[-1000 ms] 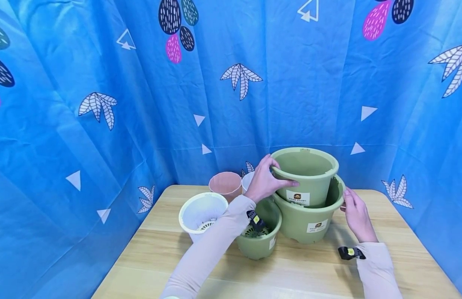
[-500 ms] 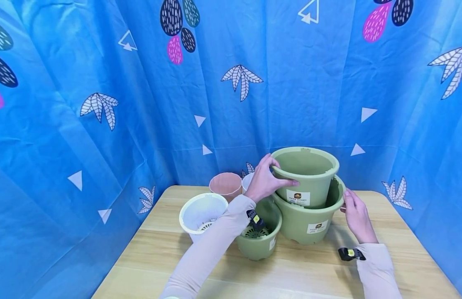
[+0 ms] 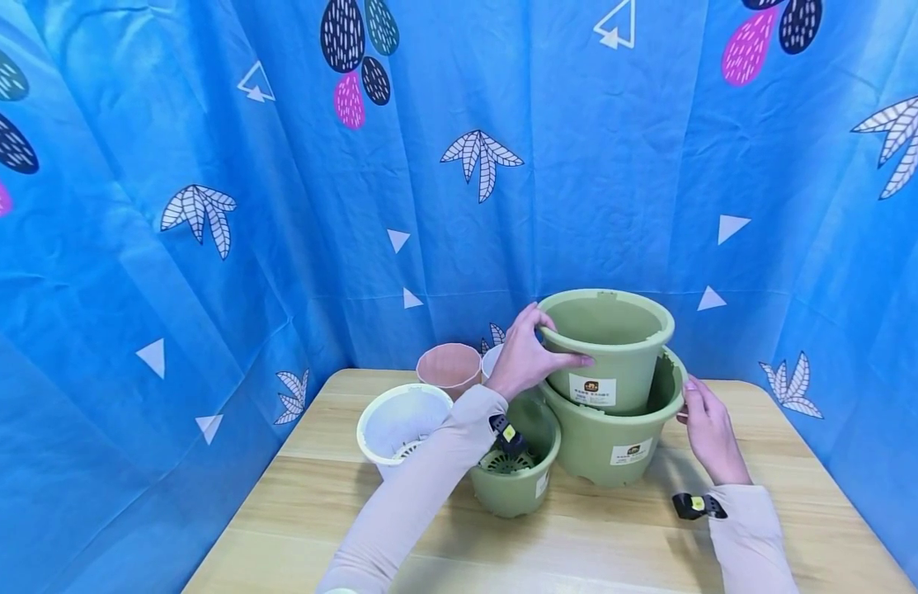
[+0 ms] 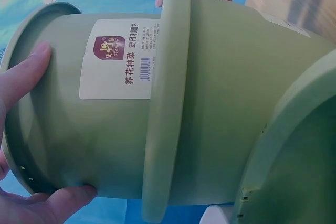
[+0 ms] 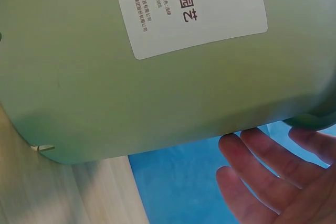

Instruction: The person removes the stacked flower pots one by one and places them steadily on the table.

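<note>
In the head view my left hand (image 3: 524, 356) grips the rim of the upper green flowerpot (image 3: 629, 371), thumb along its outer wall and fingers over the rim. The pot's lower part sits inside a larger green flowerpot (image 3: 588, 445) standing on the table; its base is hidden. My right hand (image 3: 711, 429) holds the larger pot at the right of its rim. The left wrist view shows left-hand fingers on both sides of the upper pot's labelled wall (image 4: 115, 135). In the right wrist view, right-hand fingers (image 5: 268, 166) touch the larger pot's outer wall (image 5: 157, 98).
A small green flowerpot (image 3: 510, 495) stands left of the larger one, below my left wrist. Farther left is a white pot (image 3: 380, 429), partly behind my forearm. A pink pot (image 3: 449, 363) and another white one (image 3: 491, 360) stand behind on the wooden table (image 3: 295, 495).
The upper green flowerpot and my left hand have risen very slightly. The right hand and the larger pot look unmoved.
</note>
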